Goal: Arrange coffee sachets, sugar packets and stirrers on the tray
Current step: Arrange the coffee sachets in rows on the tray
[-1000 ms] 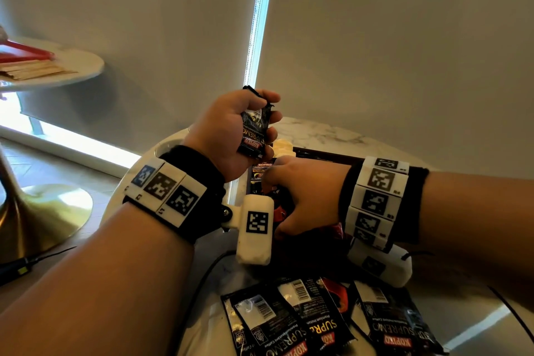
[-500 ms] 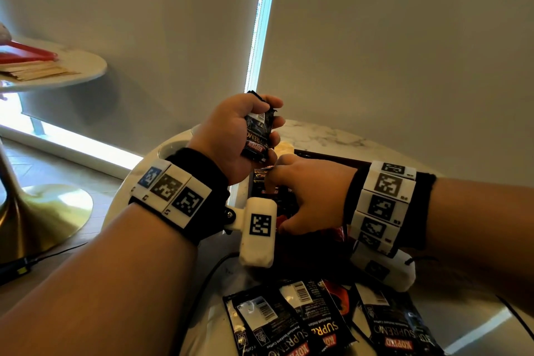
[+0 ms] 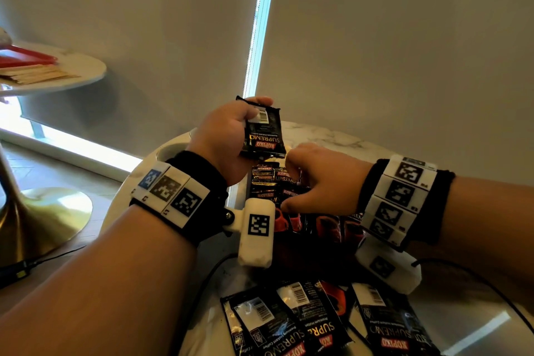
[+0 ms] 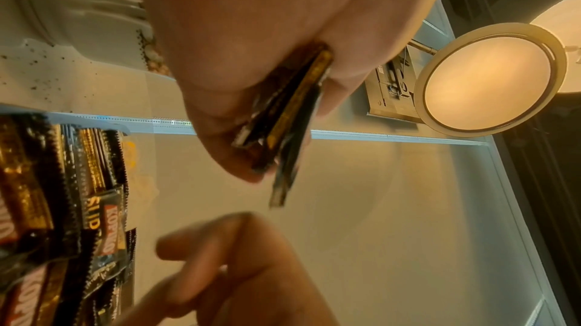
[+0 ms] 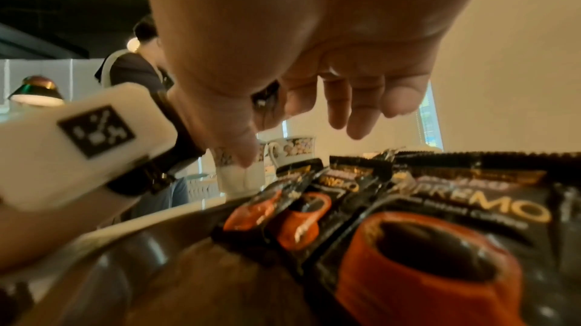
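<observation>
The left hand (image 3: 222, 139) holds a small stack of black coffee sachets (image 3: 264, 131) upright above the counter (image 3: 332, 136), its grip curled round them, thumb on the front sachet. Just beside it, the right hand (image 3: 320, 179) hovers low over a row of sachets (image 3: 274, 182) lying overlapped on the tray (image 5: 176, 222), fingers (image 5: 355, 110) loosely bent, pinching nothing. More loose sachets (image 3: 315, 318) lie on the counter's near edge. Two patterned cups (image 5: 292, 152) stand beyond the tray.
</observation>
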